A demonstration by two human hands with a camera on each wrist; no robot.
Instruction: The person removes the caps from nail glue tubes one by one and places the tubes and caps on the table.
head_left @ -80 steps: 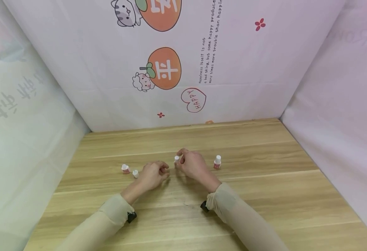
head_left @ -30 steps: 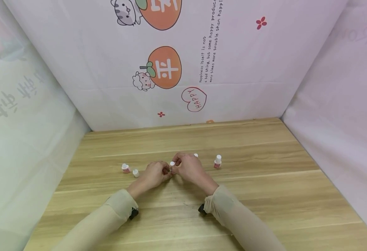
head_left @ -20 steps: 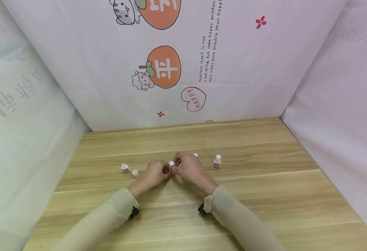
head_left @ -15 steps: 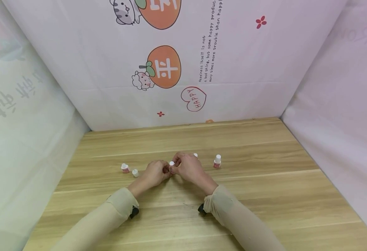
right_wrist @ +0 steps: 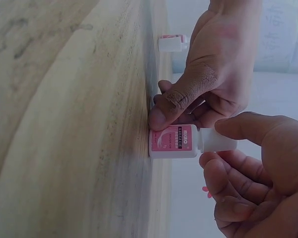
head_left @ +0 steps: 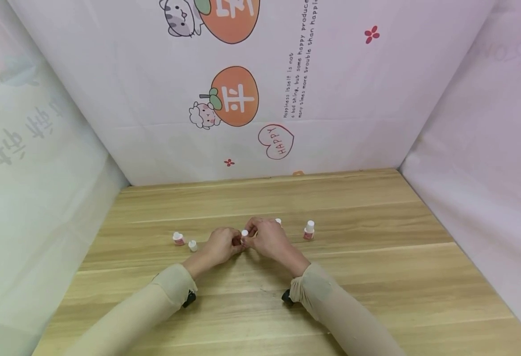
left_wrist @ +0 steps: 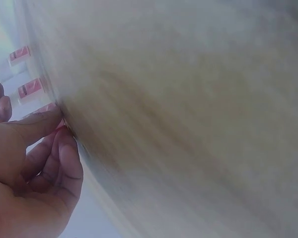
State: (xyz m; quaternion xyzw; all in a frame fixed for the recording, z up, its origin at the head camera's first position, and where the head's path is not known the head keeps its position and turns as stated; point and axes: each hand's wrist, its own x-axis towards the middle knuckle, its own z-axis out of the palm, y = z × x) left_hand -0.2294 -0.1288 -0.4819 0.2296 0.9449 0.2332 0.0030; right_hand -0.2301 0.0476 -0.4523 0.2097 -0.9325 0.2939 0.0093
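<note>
A small nail glue bottle [right_wrist: 174,141] with a pink label and white cap [right_wrist: 218,140] stands on the table between the hands. My left hand [head_left: 221,244] holds its lower part between thumb and fingers. The right hand [head_left: 269,238] pinches the cap, thumb on one side and fingers on the other. In the head view only the cap's top shows between the fingertips. Left of the left hand are another small pink-and-white bottle [head_left: 178,240] with a short white top and, beside it, a small white piece resembling a cap [head_left: 192,245].
A capped bottle [head_left: 309,230] stands right of the right hand. Another bottle's white cap [head_left: 278,221] shows behind that hand, its body hidden. The wooden table [head_left: 260,306] meets printed white cloth walls [head_left: 340,123] at the back and sides.
Over the earlier frames, the right hand has brought the bottle slightly left and nearer, and the left hand has taken its lower part. Since one second ago, both hands have barely moved.
</note>
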